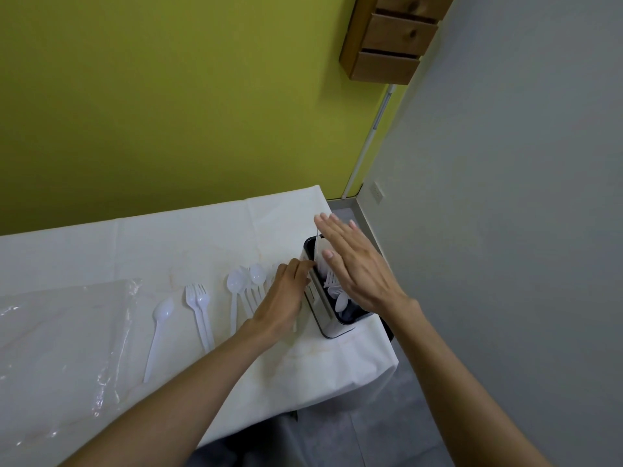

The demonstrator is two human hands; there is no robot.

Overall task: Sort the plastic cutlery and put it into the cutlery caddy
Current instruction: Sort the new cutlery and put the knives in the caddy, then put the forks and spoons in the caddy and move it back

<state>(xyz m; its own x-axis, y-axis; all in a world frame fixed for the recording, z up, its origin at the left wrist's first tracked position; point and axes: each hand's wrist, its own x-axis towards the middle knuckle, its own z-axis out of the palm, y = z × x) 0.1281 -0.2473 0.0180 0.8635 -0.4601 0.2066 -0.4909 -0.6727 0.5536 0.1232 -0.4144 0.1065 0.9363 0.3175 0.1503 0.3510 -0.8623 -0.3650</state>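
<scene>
The cutlery caddy (332, 326), white outside and dark inside, stands at the table's right edge with several white pieces in it. My right hand (357, 267) hovers over it, fingers stretched out, thumb pressing a bundle of white plastic cutlery (319, 246) that stands upright in the caddy's far end. My left hand (283, 298) lies against the caddy's left wall, fingers curled at the rim. On the cloth to the left lie a group of spoons (236, 284), two forks (199, 298) and a single spoon (161, 311).
A white cloth covers the table (202, 237), which ends just right of the caddy. A crumpled clear plastic bag (60, 332) lies at the left. A green wall is behind, and wooden drawers (391, 35) hang in the corner.
</scene>
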